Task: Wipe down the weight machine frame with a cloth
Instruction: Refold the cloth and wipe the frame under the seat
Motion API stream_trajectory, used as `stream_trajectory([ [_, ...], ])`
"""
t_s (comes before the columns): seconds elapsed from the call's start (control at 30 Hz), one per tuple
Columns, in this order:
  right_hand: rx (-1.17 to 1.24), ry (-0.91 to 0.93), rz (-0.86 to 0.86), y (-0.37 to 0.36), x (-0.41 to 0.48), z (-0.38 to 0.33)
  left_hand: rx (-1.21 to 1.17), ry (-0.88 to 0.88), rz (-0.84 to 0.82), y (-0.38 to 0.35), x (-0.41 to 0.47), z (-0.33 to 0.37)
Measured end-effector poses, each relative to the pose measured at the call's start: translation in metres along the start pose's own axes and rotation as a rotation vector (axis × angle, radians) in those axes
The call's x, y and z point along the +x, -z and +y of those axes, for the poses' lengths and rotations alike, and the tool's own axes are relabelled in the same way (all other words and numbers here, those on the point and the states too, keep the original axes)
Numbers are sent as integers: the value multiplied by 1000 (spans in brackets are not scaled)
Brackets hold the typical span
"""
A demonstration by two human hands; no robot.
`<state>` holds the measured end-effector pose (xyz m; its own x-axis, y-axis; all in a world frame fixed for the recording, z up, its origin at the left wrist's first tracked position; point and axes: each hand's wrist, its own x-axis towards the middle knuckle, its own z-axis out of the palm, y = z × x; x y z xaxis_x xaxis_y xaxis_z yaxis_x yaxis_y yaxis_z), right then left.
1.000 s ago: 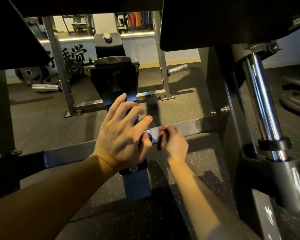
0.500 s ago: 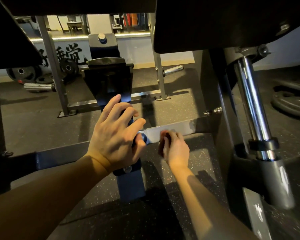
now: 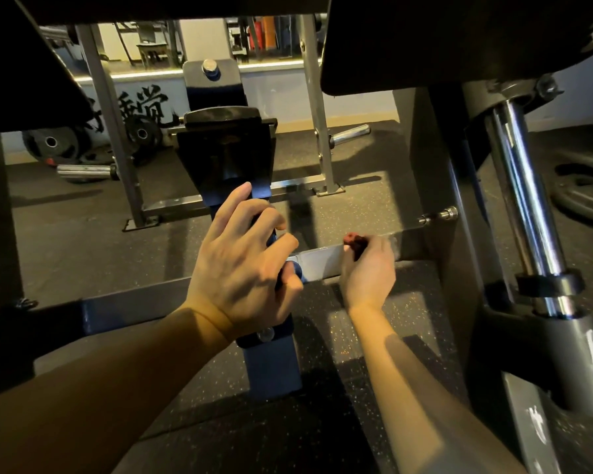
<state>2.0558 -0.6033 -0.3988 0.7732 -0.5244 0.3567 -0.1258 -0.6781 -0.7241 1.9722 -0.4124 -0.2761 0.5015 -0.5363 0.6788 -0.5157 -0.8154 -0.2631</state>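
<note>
— Cloth, where is it sitting?
— Small dark red cloth (image 3: 351,241) is bunching softly in the right hand (image 3: 367,271), fingers pinching it against the grey steel crossbar (image 3: 319,265), right of centre.
— And the left hand (image 3: 240,268)?
— Its grip is curling around the blue upright post (image 3: 271,367), bracing. Rag is looking light and limp, so I'd keep it wadded.

Glossy chrome post (image 3: 524,213), matt painted metal crossbar (image 3: 322,263), speckled rubber floor (image 3: 374,200).
</note>
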Motion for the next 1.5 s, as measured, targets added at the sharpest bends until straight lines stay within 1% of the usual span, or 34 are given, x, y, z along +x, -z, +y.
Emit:
stream_trajectory([
  [0.03, 18, 51, -35, -5, -5, -5, 1, -3, 6, 0, 0, 0],
  [0.1, 58, 218, -190, -15, -13, -15, -1, -8, 10, 0, -1, 1],
  [0.17, 16, 407, -373, -20, -9, -19, -9, -8, 4, 0, -1, 1],
  [0.2, -21, 432, -425, -18, 0, -19, -10, -4, 0, 0, 0, 0],
  [0.23, -41, 383, -423, -15, 12, -18, -7, 0, -7, 1, 0, 0],
  [0.33, -130, 64, -223, -3, 50, -6, -2, 9, -28, 1, -1, 1],
  [0.37, -156, 11, -196, -1, 52, -6, -1, 9, -30, 1, -1, 0],
  [0.4, -162, 23, -226, -2, 48, -11, 1, 10, -31, 0, -1, 0],
  [0.43, -108, 69, -285, -6, 39, -18, 2, 10, -33, 0, -1, 0],
  [0.5, 3, 236, -470, -15, 15, -33, 2, 14, -39, 1, -1, 0],
  [0.53, 9, 316, -535, -17, 7, -35, 1, 13, -46, 1, -1, 0],
  [0.57, -11, 359, -558, -15, 6, -35, -1, 10, -56, 2, -2, 0],
  [0.6, -20, 363, -564, -12, 9, -32, -3, 9, -66, 2, -2, 0],
  [0.63, -23, 327, -557, -5, 16, -26, -5, 9, -73, 2, -2, -1],
  [0.67, -16, 249, -541, 1, 24, -19, -6, 9, -76, 2, -2, 0],
  [0.73, -9, 107, -446, 10, 39, 1, -7, 14, -74, 2, -2, 0],
  [0.8, -25, 61, -357, 12, 39, 12, -6, 14, -64, 2, -2, -1],
  [0.87, 5, 19, -233, 8, 23, 16, -13, 10, -49, 2, -2, -1],
  [0.93, 108, -80, -108, 5, -1, 16, -26, 10, -32, 2, -2, 0],
  [1.0, 177, -162, -90, -2, -26, 10, -37, 10, -14, 1, -2, 0],
  [1.03, 190, -139, -124, -7, -37, 5, -37, 8, -6, 1, -1, 0],
  [1.1, 192, 55, -250, -15, -57, 2, -25, 4, -2, 1, -2, -1],
  [1.17, 133, 241, -368, -10, -64, 8, -15, 2, -13, 1, -2, -2],
  [1.2, 82, 279, -411, -5, -62, 16, -12, 2, -21, 1, -2, -1],
  [1.23, 34, 279, -423, 2, -58, 23, -10, 3, -28, 1, -2, 0],
  [1.27, 0, 246, -395, 9, -53, 31, -9, 6, -30, 1, -2, 0],
  [1.3, -3, 179, -314, 17, -48, 36, -8, 10, -29, 1, -2, 0],
  [1.33, 29, 70, -215, 24, -40, 39, -7, 12, -25, 1, -2, 1],
  [1.4, 148, -214, -40, 32, -24, 39, 1, 13, -13, 1, -1, 1],
  [1.47, 299, -499, 27, 28, -14, 31, -1, 9, -14, 1, -1, 0],
  [1.5, 374, -590, 34, 22, -12, 25, -3, 7, -17, 1, -2, 0],
])
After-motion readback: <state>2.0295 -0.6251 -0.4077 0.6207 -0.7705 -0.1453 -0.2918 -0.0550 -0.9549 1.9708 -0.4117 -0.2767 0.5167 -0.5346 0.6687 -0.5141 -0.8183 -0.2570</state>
